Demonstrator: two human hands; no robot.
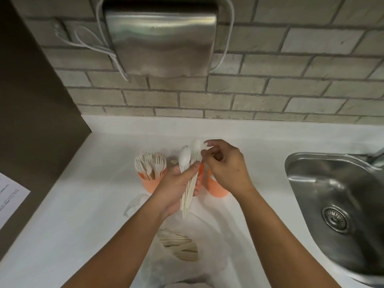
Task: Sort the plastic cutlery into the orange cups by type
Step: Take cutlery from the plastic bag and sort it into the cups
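Above the table [83, 204], left hand [176, 189]: your fingers [192, 167] grip a bundle of spoons [184, 159], bowls up.
Right hand [226, 169]: your fingers pinch one of those spoons near its bowl.
Left cup [152, 182]: holds forks [150, 164].
Right cup [216, 189]: partly behind your right hand.
Bag [209, 235]: more cutlery [180, 244] inside, near you.

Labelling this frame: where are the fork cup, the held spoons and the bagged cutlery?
fork cup [151, 185]: head view, orange wall.
held spoons [184, 157]: head view, nearer spoon's bowl.
bagged cutlery [180, 245]: head view, handles under the plastic.
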